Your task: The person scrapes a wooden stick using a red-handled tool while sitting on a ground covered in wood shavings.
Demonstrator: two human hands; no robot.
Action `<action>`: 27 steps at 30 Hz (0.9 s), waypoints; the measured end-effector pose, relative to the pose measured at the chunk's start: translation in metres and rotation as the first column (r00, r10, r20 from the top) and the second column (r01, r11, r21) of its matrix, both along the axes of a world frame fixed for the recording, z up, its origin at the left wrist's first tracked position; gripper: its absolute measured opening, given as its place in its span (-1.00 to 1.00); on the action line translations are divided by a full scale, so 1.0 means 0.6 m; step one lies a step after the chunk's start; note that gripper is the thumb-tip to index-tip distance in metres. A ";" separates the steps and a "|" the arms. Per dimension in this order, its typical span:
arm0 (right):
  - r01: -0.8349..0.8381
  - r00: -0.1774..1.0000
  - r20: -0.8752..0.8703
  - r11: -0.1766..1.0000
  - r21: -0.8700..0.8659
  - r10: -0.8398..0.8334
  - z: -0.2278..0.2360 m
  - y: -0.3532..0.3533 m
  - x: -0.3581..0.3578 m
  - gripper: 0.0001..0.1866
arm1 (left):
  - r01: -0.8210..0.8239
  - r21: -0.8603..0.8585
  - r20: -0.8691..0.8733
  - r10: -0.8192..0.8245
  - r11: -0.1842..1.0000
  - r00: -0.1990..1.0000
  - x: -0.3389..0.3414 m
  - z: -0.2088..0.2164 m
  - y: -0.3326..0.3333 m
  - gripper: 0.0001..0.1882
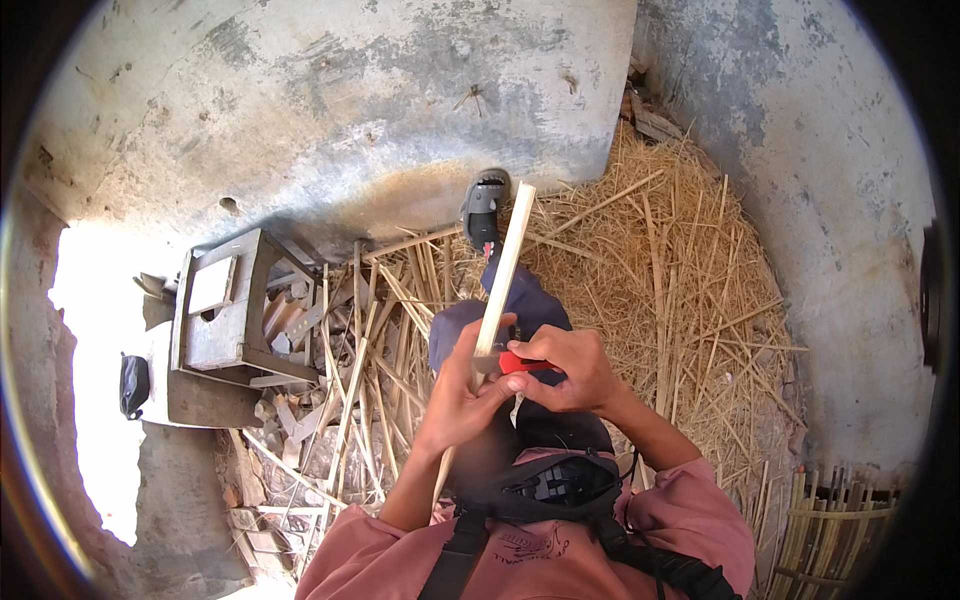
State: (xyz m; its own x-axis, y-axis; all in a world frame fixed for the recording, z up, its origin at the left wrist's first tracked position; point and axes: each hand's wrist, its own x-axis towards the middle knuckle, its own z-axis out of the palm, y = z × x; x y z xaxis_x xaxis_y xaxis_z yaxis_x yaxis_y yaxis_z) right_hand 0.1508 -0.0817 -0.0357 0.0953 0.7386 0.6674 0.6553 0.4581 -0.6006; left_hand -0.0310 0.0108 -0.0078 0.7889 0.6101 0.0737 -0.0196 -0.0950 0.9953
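My left hand [459, 395] is closed around a long pale bamboo strip [508, 255]. The strip points up and away from me, and its lower end slants down past my left forearm. In my right hand [562, 370] is a knife with a red handle [514, 362], held against the strip where my left fingers grip it. Part of its greyish blade shows between the hands; the rest is hidden by fingers. Both hands meet in front of my body, above my dark blue trouser leg [515, 295].
Dry straw-like shavings [640, 245] heap up on the right. Split strips [360, 400] and rubble cover the floor at left, beside a wooden box frame [215, 345]. A woven slatted basket [835, 530] stands at lower right. My foot, in a grey clog [485, 200], is by the far wall [400, 90].
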 end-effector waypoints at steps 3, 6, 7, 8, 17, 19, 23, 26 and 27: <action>0.002 1.000 0.008 1.000 0.026 -0.002 0.002 0.000 -0.002 -0.66 | 0.046 0.001 0.032 -0.046 0.999 0.998 -0.003 -0.015 0.008 -0.35; 0.019 1.000 0.023 0.999 0.043 -0.020 0.000 -0.001 -0.003 -0.66 | 0.055 -0.056 0.006 -0.055 0.997 0.998 -0.008 -0.019 0.008 -0.41; 0.027 0.999 0.031 0.999 0.047 -0.028 -0.002 -0.002 -0.003 -0.65 | 0.051 -0.078 -0.002 -0.051 0.996 0.999 -0.008 -0.018 0.007 -0.42; 0.040 0.998 0.038 0.998 0.058 -0.042 -0.003 -0.003 -0.004 -0.65 | 0.047 -0.100 -0.009 -0.048 0.994 0.999 -0.009 -0.017 0.007 -0.42; 0.133 0.985 0.099 0.985 0.110 -0.144 -0.005 -0.011 -0.010 -0.62 | 0.029 -0.113 0.083 -0.020 0.993 0.996 -0.002 -0.009 -0.005 -0.45; 0.153 0.978 0.124 0.980 0.124 -0.168 -0.006 -0.011 -0.010 -0.61 | 0.009 -0.108 0.112 0.003 0.994 0.994 0.002 -0.007 -0.007 -0.47; 0.174 0.976 0.111 0.975 0.136 -0.190 -0.003 -0.009 -0.012 -0.58 | -0.019 -0.101 0.095 0.029 0.995 0.995 0.002 -0.011 -0.009 -0.52; 0.185 0.975 0.099 0.972 0.144 -0.201 0.001 -0.005 -0.012 -0.56 | -0.075 -0.091 0.055 0.080 0.993 0.995 0.005 -0.016 -0.012 -0.53; 0.195 0.972 0.104 0.970 0.142 -0.211 0.003 -0.005 -0.011 -0.56 | -0.090 -0.104 0.014 0.092 0.991 0.996 0.003 -0.012 -0.014 -0.51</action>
